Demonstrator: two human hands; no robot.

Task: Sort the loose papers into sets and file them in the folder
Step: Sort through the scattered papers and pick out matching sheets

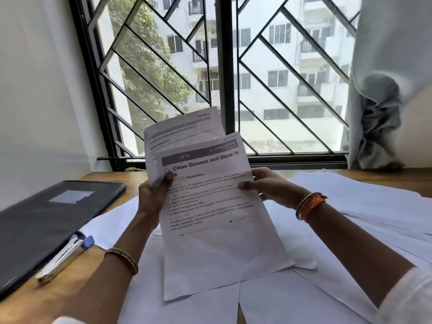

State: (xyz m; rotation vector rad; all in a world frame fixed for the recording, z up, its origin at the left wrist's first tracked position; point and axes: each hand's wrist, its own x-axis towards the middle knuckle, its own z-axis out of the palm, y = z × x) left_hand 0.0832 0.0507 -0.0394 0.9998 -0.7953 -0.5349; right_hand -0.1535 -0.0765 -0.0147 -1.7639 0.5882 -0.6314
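Left hand (153,195) and right hand (268,185) each pinch the side edges of two printed sheets (210,206), raised over loose papers (350,206) on the bench (93,260); thin, floppy, best gripped at edges; folder (46,218) far left

White printed sheet (217,220) with a grey header band and black text; dark grey folder (46,218) bearing a pale label; orange-and-blue thread band (309,205); brown wooden table (77,265); black diagonal window grille (163,66).
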